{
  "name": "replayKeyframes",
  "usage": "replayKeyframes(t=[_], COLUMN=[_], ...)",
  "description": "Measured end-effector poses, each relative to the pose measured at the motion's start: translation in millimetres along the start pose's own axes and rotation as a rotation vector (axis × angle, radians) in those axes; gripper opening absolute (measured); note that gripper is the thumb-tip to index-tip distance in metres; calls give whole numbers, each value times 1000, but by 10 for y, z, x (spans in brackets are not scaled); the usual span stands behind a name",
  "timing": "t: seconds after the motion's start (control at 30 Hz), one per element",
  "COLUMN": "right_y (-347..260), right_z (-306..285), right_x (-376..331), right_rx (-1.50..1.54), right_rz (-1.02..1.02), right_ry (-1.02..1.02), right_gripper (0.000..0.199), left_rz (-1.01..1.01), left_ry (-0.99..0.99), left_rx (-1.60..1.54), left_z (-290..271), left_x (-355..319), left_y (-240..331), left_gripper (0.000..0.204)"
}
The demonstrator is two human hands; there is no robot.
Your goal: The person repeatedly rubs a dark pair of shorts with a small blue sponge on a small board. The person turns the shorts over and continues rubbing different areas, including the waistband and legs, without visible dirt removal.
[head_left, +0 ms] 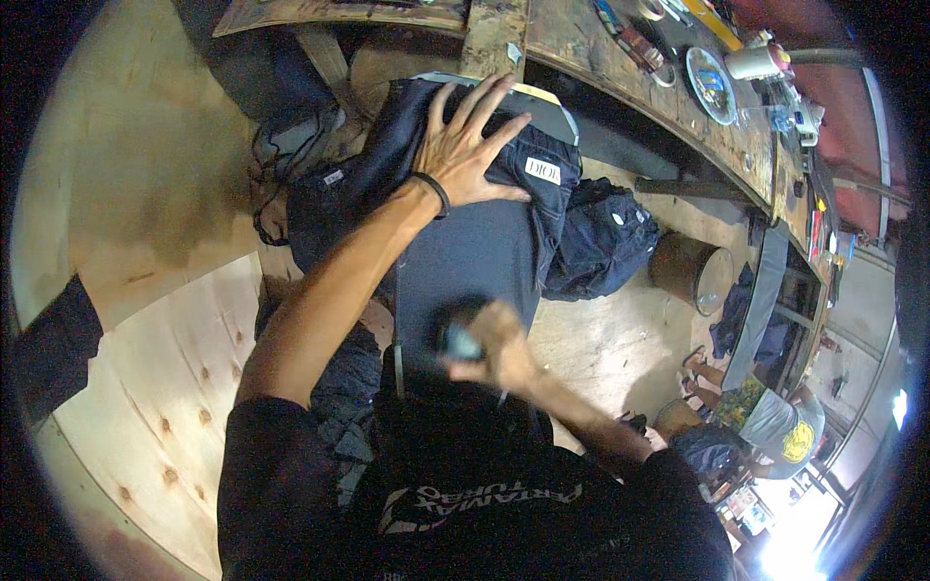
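A dark denim garment (465, 257), likely jeans, lies stretched over a long board (554, 116) whose pale rounded end shows at the far side. My left hand (465, 150), a dark band at its wrist, presses flat on the far part of the cloth with fingers spread. A white label (543, 170) sits just right of it. Closer to my body, my right hand (504, 349) is smeared by motion. It grips a small dark and pale-blue object (458, 339), perhaps a rubbing block, against the denim; its exact kind is too blurred to tell.
Piles of dark garments (605, 237) flank the board. A worn wooden workbench (620, 77) runs along the far right, carrying a bowl (711, 85) and a thread cone (759, 62). A round wooden stool (693, 274) stands below. Another person (775, 421) sits at the right.
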State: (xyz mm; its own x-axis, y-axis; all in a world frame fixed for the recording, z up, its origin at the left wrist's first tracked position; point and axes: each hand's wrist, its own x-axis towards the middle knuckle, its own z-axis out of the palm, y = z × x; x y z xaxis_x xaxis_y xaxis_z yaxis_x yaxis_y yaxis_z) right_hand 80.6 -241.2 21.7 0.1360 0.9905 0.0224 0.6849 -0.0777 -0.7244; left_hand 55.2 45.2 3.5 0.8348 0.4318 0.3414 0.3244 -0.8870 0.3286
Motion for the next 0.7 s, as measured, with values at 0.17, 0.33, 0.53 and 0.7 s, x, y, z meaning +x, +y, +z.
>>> replayKeyframes(t=[0.17, 0.33, 0.53, 0.7], right_y=[29, 162, 94, -189], right_z=[-45, -84, 290, 267], right_x=[-118, 183, 262, 522], right_rx=[-150, -225, 5, -346], right_rz=[80, -1, -52, -45], right_ry=[101, -136, -134, 0], right_gripper=[57, 55, 50, 42], left_rz=[54, -30, -42, -55], left_ry=[-48, -207, -142, -164], left_rx=[-31, -83, -109, -145], left_z=[60, 74, 82, 10], left_x=[94, 168, 131, 127], left_y=[-88, -111, -130, -76], left_gripper=[128, 139, 145, 141])
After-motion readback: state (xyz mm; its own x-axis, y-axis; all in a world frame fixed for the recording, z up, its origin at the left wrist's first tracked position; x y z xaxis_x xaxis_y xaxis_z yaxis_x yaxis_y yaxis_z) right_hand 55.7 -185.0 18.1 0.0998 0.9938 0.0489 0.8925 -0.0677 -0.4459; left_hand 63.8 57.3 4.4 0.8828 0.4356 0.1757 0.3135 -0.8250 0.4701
